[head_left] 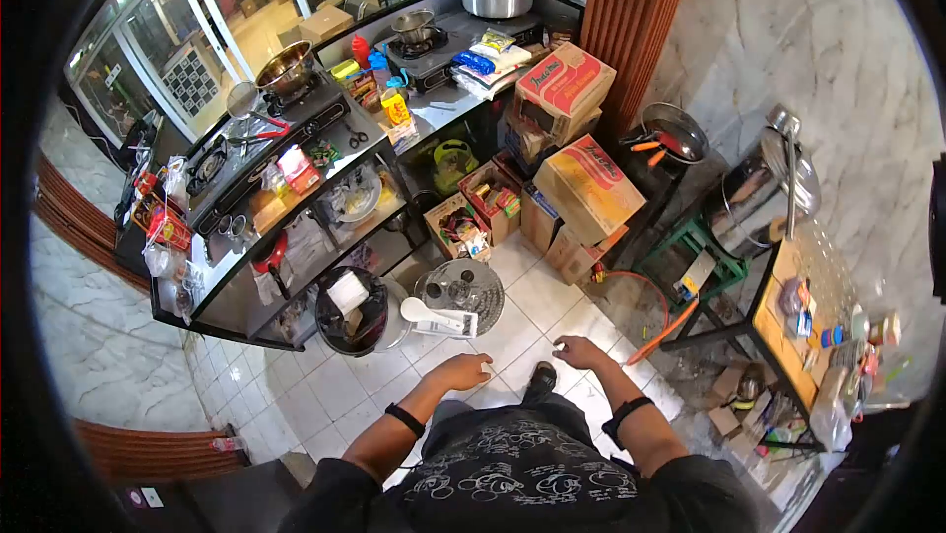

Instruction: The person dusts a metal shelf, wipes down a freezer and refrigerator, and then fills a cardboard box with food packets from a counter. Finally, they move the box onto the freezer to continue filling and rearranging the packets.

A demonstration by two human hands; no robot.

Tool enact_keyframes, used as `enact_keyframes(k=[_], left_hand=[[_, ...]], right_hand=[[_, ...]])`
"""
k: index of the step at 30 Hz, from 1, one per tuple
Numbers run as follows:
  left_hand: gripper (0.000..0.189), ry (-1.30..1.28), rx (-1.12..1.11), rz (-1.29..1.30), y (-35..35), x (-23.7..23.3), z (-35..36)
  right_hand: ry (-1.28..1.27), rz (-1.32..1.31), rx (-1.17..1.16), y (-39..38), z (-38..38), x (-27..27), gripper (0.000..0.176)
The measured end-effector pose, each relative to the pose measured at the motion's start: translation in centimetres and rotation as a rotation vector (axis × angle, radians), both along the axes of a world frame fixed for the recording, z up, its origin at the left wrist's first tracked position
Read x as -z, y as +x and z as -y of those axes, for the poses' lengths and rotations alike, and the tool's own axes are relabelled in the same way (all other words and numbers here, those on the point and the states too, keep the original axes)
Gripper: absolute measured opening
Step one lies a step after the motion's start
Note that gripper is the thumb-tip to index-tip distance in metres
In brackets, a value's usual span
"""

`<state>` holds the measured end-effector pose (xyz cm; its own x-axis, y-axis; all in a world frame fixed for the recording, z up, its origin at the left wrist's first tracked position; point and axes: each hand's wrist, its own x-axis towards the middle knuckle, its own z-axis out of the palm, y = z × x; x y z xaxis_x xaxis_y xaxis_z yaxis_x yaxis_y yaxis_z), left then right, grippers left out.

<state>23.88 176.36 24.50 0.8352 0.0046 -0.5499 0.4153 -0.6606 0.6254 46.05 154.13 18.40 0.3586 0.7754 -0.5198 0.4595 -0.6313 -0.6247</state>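
Both my arms reach out in front of my dark printed shirt, each with a black band on the wrist. My left hand [463, 371] is loosely curled above the white floor tiles, with a small white thing at its fingertips. My right hand [579, 350] is held out to the right of it, fingers bent, a small white bit between them. What the white bits are is too small to tell. Just beyond the hands stand a round steel steamer pot [459, 289] with a white ladle [424, 313] lying on it and a black bin [350, 309].
A long dark counter [296, 154] with gas stoves, a wok [286, 68], pots and bottles runs along the left and back. Cardboard boxes [583, 183] are stacked at the back right. A wooden side table [788, 336] with small items stands right, an orange hose [662, 328] on the floor.
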Motion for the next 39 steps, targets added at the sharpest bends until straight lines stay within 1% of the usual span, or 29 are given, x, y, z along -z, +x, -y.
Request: enact_keyframes(k=[1,2,4,6,8,10,12,14,16,17,18,20,21,22,23,24,25,26,28,29,30,31,32,33,34,35,36,38,39], left_hand=[[0.042,-0.046,-0.052,0.034,1.1,0.8,-0.3],[0.042,-0.055,-0.068,0.014,2.2,0.7,-0.3],[0.040,-0.050,-0.221,0.097,4.4,-0.2,-0.9],[0.040,-0.058,-0.274,0.132,6.6,-1.1,-2.0],[0.039,-0.151,-0.320,0.236,8.5,-1.2,-3.6],[0.039,-0.111,-0.317,0.224,10.3,-1.2,-5.6],[0.038,-0.025,-0.283,0.224,11.7,-0.6,-7.8],[0.039,-0.049,-0.297,0.251,12.7,-0.8,-9.7],[0.040,-0.102,-0.341,0.259,14.3,-1.1,-11.6],[0.040,-0.170,-0.407,0.171,15.2,-1.3,-12.4],[0.040,-0.179,-0.418,0.171,15.4,-0.5,-13.0],[0.040,-0.097,-0.414,0.228,15.9,1.1,-14.3],[0.040,-0.091,-0.413,0.117,16.6,-1.9,-14.7],[0.041,-0.147,-0.458,0.052,17.1,-2.7,-15.0],[0.041,-0.162,-0.472,0.114,17.2,-2.3,-15.5],[0.041,-0.182,-0.486,0.172,17.2,-1.8,-15.9],[0.041,-0.187,-0.503,0.171,17.3,-1.2,-16.5],[0.040,-0.203,-0.561,0.148,17.5,-0.7,-16.9],[0.040,-0.211,-0.638,0.126,17.5,0.8,-18.3],[0.039,-0.257,-0.744,0.149,17.5,2.3,-18.9],[0.039,-0.311,-0.851,0.163,18.5,0.8,-19.0],[0.040,-0.279,-0.897,0.084,19.4,-0.9,-19.4],[0.040,-0.269,-0.910,0.084,20.3,-0.8,-20.1],[0.040,-0.243,-0.911,0.080,21.1,-0.4,-20.7],[0.039,-0.220,-0.913,0.072,21.8,-0.2,-21.2],[0.039,-0.276,-0.959,0.081,23.4,-2.6,-21.8],[0.039,-0.268,-0.972,0.077,24.4,-2.5,-22.5],[0.039,-0.244,-0.990,0.070,26.0,-2.3,-23.6],[0.039,-0.197,-0.989,0.017,27.5,-5.0,-24.2]], right_hand=[[-0.002,0.026,-0.035,2.8,-1.1,0.2,0.041],[-0.007,0.044,-0.074,5.1,-2.2,1.0,0.042],[-0.037,0.147,-0.161,9.4,-4.5,1.7,0.041],[-0.046,0.194,-0.218,12.8,-7.4,1.8,0.042],[-0.037,0.189,-0.257,15.3,-10.8,1.2,0.043],[-0.075,0.085,-0.179,16.6,-14.1,-1.2,0.041],[-0.089,0.095,-0.190,17.7,-16.4,-0.9,0.041],[-0.059,0.129,-0.180,18.9,-18.7,-1.0,0.041],[-0.019,0.099,-0.191,20.6,-21.1,-0.9,0.041],[-0.003,0.101,-0.162,21.2,-22.0,-1.0,0.041],[0.007,0.094,-0.137,21.6,-22.6,-1.1,0.042],[0.017,0.107,-0.132,23.6,-24.0,-1.5,0.041],[0.073,0.122,-0.119,24.9,-25.1,-1.1,0.037],[0.135,0.140,-0.104,26.5,-26.5,-0.8,0.033],[0.086,0.296,-0.065,28.5,-27.9,1.2,0.032],[0.087,0.297,-0.082,29.4,-29.6,-0.5,0.032],[0.117,0.323,-0.021,30.8,-31.3,-2.4,0.031],[0.143,0.344,0.038,32.0,-33.2,-4.0,0.031],[0.219,0.289,0.121,36.2,-37.5,-3.2,0.034],[0.285,0.349,0.119,38.1,-39.9,-3.8,0.039],[0.341,0.403,0.118,39.6,-41.6,-4.4,0.043],[0.415,0.314,0.174,41.1,-43.5,-5.0,0.047],[0.494,0.221,0.234,42.5,-45.8,-5.9,0.051],[0.476,0.284,0.231,45.7,-48.7,-3.6,0.053],[0.524,0.110,0.370,47.7,-51.3,-2.3,0.056],[0.546,-0.057,0.432,48.0,-53.1,-4.3,0.057],[0.562,-0.224,0.493,48.3,-54.8,-6.7,0.058],[0.638,-0.339,0.612,49.7,-58.9,-7.9,0.061],[0.674,-0.383,0.660,50.2,-60.6,-8.3,0.066]])
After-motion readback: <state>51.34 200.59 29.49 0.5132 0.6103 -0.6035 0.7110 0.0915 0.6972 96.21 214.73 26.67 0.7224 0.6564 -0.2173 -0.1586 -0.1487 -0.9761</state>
